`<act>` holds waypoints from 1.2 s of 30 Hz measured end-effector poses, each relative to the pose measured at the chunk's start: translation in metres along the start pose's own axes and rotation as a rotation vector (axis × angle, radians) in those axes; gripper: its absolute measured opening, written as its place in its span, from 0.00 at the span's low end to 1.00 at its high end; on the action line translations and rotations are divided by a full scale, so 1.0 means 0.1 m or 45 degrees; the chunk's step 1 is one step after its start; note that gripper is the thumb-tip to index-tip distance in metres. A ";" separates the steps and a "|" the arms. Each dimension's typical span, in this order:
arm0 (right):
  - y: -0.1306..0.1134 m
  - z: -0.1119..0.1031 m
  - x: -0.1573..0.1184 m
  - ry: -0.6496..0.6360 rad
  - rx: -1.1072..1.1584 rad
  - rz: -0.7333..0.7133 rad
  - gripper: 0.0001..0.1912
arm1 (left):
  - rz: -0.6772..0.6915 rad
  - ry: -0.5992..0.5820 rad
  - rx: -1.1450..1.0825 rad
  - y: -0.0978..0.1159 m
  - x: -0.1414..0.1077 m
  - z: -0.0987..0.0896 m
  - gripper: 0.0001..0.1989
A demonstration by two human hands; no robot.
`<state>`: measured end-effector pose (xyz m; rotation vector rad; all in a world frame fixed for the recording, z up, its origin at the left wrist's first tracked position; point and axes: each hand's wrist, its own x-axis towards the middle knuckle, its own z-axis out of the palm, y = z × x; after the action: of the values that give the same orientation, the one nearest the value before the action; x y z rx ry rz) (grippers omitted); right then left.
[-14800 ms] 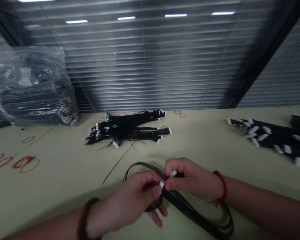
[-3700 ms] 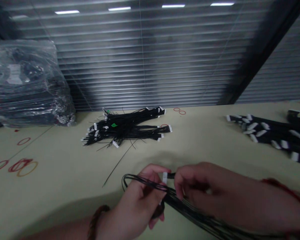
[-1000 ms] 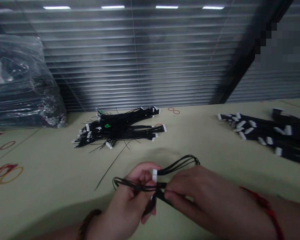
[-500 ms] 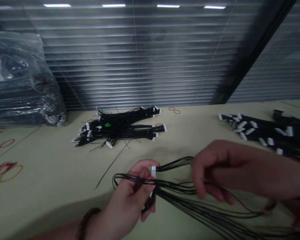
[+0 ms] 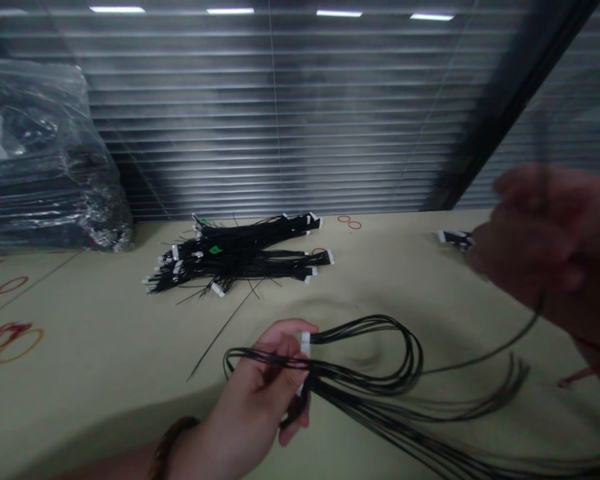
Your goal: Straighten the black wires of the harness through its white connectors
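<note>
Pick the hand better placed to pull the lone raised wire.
The right hand, likely: blurred, it appears to hold that wire; the left hand holds the white connector and looped wires.

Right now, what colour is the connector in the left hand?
White; the connector shows best in the head view.

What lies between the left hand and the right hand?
In the head view, between the left hand and the blurred right hand lie looped black wires and one thin dark wire rising to the right hand.
</note>
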<state>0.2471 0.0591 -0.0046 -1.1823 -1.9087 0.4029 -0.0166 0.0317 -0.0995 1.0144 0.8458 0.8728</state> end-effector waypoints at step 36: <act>-0.22 0.91 -0.41 -0.406 -0.379 -0.548 0.13 | -0.057 -0.085 0.013 0.00 -0.04 0.06 0.15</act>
<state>0.1711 0.0266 -0.0653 -0.8852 -2.4970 0.0747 -0.0133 0.0265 -0.0969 1.0244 0.8146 0.7932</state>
